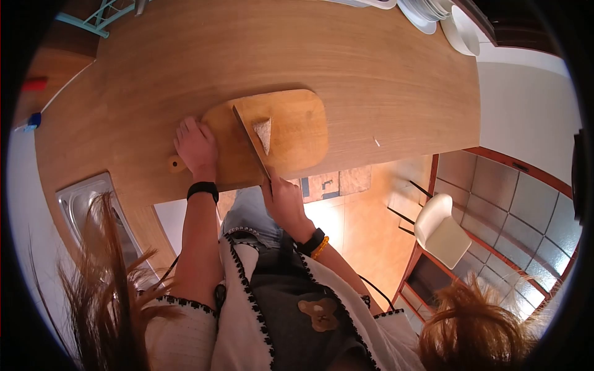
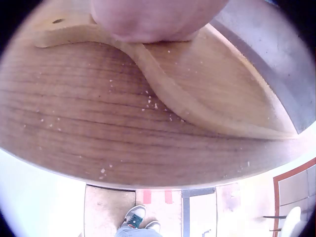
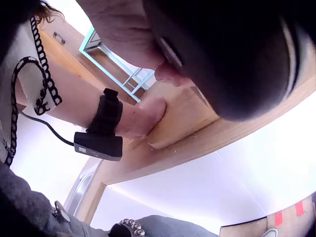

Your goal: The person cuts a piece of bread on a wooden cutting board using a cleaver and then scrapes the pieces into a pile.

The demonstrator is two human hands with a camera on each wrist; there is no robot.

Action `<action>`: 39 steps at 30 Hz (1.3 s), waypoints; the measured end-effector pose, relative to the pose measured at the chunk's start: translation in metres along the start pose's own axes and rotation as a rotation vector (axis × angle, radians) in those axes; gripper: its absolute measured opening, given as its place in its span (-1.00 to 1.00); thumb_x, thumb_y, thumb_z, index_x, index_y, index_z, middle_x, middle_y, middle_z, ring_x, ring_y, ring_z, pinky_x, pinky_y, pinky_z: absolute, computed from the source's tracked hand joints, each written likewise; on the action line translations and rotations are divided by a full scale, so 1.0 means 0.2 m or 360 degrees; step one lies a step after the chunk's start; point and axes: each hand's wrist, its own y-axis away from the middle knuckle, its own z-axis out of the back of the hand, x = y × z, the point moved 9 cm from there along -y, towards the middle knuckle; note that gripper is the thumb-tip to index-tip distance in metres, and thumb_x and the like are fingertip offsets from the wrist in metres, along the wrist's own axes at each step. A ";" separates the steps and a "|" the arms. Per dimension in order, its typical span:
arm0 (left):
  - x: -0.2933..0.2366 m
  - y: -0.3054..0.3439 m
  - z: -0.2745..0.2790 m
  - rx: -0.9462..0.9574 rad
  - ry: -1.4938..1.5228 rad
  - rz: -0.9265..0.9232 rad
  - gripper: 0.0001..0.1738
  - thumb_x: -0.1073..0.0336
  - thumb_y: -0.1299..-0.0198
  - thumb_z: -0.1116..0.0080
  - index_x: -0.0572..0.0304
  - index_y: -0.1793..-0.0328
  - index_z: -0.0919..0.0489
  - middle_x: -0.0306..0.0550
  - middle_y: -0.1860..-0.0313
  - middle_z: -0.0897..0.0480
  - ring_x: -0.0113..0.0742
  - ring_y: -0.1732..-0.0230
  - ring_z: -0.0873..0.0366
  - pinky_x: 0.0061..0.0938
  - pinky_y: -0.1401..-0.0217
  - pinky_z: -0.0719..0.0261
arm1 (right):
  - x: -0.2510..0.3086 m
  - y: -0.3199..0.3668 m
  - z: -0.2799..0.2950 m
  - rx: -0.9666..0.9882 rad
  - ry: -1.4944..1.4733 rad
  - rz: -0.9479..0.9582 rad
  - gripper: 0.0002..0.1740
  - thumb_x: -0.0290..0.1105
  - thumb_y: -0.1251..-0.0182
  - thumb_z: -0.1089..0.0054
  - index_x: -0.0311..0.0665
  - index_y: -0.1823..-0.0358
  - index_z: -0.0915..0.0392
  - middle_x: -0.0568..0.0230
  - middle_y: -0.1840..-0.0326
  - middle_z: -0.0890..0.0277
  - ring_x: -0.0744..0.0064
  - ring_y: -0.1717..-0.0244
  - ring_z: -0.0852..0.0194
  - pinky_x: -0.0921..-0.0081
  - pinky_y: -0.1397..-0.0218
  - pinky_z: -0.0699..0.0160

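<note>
A wooden cutting board lies near the front edge of the counter, its short handle with a hole pointing left. On its upper face sits a triangular, light-brown speckled piece of food. My right hand grips a knife, whose long blade slants across the board just left of the piece. My left hand rests on the board's left end, beside the handle. The left wrist view shows part of that hand pressed down on the wood, with the broad blade to its right.
Pale crumbs dot the counter in front of the board. Stacked plates and a white bowl stand at the far right. A metal sink is at the left, a light-blue rack at the far left, a chair beyond.
</note>
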 end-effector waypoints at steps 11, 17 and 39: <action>0.01 0.00 0.02 -0.0078 0.0089 0.0014 -0.87 0.28 -0.27 0.13 0.15 0.22 -0.41 -0.02 0.20 -0.57 0.01 0.10 -0.48 -0.14 0.07 -0.39 | -0.04 -0.03 0.08 -0.0103 0.0001 0.0058 -0.77 -0.43 -0.37 0.05 -0.33 0.00 -0.39 -0.11 0.60 -0.47 -0.15 0.55 -0.48 0.08 0.52 -0.44; 0.02 -0.01 0.02 -0.0122 0.0090 0.0013 -0.87 0.29 -0.27 0.13 0.14 0.23 -0.42 -0.04 0.22 -0.58 -0.01 0.12 -0.49 -0.14 0.09 -0.40 | -0.10 -0.05 0.08 -0.0043 0.0126 0.0021 -0.81 -0.42 -0.37 0.00 -0.33 0.07 -0.37 -0.07 0.56 -0.50 -0.13 0.53 -0.50 0.09 0.52 -0.43; 0.00 -0.02 0.03 -0.0144 0.0090 -0.0007 -0.94 0.33 -0.23 0.07 0.09 0.23 -0.41 -0.11 0.26 -0.58 -0.05 0.17 -0.51 -0.17 0.12 -0.43 | -0.57 0.26 -0.10 0.0341 -0.1145 -0.0881 -0.20 0.27 -0.47 0.43 -0.16 0.81 -0.23 0.38 0.91 -0.13 0.55 0.89 -0.09 0.60 0.79 -0.05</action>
